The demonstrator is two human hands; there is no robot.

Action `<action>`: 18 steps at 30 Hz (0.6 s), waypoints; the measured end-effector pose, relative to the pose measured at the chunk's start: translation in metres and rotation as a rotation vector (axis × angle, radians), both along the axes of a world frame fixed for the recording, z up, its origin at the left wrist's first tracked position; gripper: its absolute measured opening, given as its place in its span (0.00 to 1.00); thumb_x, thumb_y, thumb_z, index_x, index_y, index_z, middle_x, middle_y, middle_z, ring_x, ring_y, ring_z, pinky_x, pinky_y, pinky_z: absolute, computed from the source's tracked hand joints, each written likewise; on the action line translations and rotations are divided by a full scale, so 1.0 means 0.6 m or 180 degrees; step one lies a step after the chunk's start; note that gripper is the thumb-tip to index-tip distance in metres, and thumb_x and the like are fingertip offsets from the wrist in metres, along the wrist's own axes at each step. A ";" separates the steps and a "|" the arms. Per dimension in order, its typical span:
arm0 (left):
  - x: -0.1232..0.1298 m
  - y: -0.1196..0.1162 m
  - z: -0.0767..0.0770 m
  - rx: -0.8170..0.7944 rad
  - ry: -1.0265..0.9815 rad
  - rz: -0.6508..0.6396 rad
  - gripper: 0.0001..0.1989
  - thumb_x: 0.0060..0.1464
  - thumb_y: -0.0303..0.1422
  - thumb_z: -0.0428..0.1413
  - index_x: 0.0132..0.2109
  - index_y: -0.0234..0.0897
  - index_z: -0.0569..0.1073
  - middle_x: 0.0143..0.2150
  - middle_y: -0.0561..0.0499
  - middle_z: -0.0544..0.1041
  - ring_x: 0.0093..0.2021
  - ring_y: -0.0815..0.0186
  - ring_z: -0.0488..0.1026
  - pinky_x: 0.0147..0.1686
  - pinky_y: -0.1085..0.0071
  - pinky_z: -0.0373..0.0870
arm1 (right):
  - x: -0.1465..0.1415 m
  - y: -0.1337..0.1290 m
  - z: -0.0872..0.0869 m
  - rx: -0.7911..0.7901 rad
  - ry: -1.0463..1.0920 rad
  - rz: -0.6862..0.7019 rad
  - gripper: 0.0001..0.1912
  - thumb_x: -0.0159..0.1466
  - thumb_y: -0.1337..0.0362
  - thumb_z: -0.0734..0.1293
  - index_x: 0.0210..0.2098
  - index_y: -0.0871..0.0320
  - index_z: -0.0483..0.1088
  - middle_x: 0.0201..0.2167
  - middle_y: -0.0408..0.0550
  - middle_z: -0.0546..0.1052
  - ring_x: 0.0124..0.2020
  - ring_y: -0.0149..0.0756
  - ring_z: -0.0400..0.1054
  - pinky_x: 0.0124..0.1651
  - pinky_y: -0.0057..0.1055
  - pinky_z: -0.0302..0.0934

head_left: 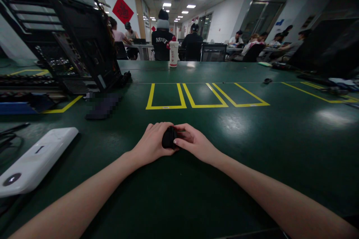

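Forearms [81,196] nearest, stretched over the green table [179,198]. Left to right: white device [42,157] laid well apart from the hands. Small black object [168,138] wrapped by left hand [151,140], its right side pinched by right hand [196,143]; table contact can't be told. Step in hand looks like two-handed adjustment; for the next move, left grip should be kept steady while the right side is worked.
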State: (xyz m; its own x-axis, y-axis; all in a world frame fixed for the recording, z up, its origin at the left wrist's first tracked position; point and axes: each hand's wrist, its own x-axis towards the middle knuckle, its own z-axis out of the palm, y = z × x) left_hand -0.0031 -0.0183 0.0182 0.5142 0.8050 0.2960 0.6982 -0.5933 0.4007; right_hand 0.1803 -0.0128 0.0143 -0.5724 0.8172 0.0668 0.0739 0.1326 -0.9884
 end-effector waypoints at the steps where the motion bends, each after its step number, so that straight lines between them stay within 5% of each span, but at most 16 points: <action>1: 0.000 -0.001 0.003 -0.0018 0.0022 -0.0003 0.26 0.45 0.38 0.57 0.51 0.38 0.58 0.46 0.46 0.68 0.45 0.57 0.66 0.41 0.62 0.59 | 0.001 0.000 0.000 -0.0026 0.0032 0.0069 0.16 0.57 0.67 0.64 0.45 0.56 0.60 0.46 0.47 0.65 0.50 0.37 0.62 0.54 0.41 0.59; 6: 0.000 -0.003 0.006 -0.0040 0.0079 0.0003 0.27 0.45 0.36 0.58 0.52 0.38 0.57 0.47 0.45 0.67 0.46 0.57 0.65 0.42 0.62 0.59 | 0.006 -0.001 0.002 -0.0056 0.0235 0.0331 0.17 0.55 0.70 0.66 0.42 0.55 0.58 0.44 0.45 0.66 0.49 0.34 0.64 0.53 0.39 0.59; 12: 0.000 0.004 -0.012 0.0147 -0.0047 0.0029 0.28 0.44 0.38 0.59 0.51 0.38 0.58 0.46 0.47 0.68 0.45 0.58 0.66 0.41 0.63 0.58 | -0.002 -0.001 -0.004 0.0235 0.0139 -0.0001 0.07 0.57 0.67 0.64 0.36 0.56 0.62 0.40 0.44 0.65 0.45 0.35 0.66 0.46 0.37 0.64; 18: -0.001 0.006 -0.016 0.0166 -0.0057 0.0033 0.27 0.43 0.38 0.59 0.50 0.39 0.58 0.45 0.48 0.68 0.44 0.58 0.66 0.40 0.63 0.58 | -0.002 0.003 -0.006 0.0155 0.0022 -0.0028 0.15 0.58 0.67 0.64 0.45 0.54 0.59 0.45 0.46 0.65 0.49 0.36 0.63 0.51 0.40 0.61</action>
